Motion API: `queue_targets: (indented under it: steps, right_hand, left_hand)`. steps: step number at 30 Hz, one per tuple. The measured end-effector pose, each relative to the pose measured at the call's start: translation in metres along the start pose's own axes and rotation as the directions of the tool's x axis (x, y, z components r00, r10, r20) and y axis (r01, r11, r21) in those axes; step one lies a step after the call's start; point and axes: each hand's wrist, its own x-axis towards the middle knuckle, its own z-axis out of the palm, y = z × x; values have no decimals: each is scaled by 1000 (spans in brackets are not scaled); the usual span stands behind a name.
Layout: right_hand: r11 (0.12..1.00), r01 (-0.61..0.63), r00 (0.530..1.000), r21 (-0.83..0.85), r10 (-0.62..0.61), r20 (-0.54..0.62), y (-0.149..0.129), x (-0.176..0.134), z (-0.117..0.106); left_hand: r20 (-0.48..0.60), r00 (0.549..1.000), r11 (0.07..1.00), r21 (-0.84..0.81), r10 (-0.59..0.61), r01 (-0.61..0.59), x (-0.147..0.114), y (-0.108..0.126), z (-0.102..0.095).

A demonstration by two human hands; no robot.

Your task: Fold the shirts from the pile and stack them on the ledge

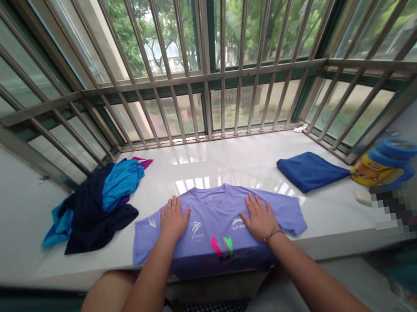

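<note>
Shirt: a lavender short-sleeved T-shirt with white chest prints and a pink-and-green graphic [211,206] lies spread on the glossy white window ledge [232,154], neckline toward the window, its lower part hanging over the front edge.
Left hand: the left hand [175,219] rests open, palm down, near the shoulder left of the collar, gripping nothing.
Right hand: the right hand [261,217] lies equally open and flat right of the collar, thumb apart, holding nothing; a thin bracelet [273,236] circles its wrist.
Left of shirt: a loose heap of navy and bright-blue clothes [90,213].
Right of shirt: a folded dark-blue cloth [310,171], pointing toward a blue-and-yellow handled bottle [385,161].
Behind: metal window bars [180,33].
</note>
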Motion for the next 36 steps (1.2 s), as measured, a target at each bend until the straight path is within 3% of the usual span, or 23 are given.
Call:
queue_targets:
  steps: [20,27,31,36]
  right_hand:
    - [998,-43,999,55,42,11,14,103,-20]
    - [999,-40,999,25,40,-1,17,124,-19]
    - [998,-50,999,24,50,-4,17,125,-20]
    - [999,-44,999,28,44,-13,16,125,-21]
  left_hand:
    - [24,998,998,-32,60,-59,130,21,-11]
    - [8,998,997,-43,57,-57,145,23,-14]
    - [-40,999,999,-31,-16,14,128,-4,-20]
    - [30,984,984,7,-176,176,86,-79,-20]
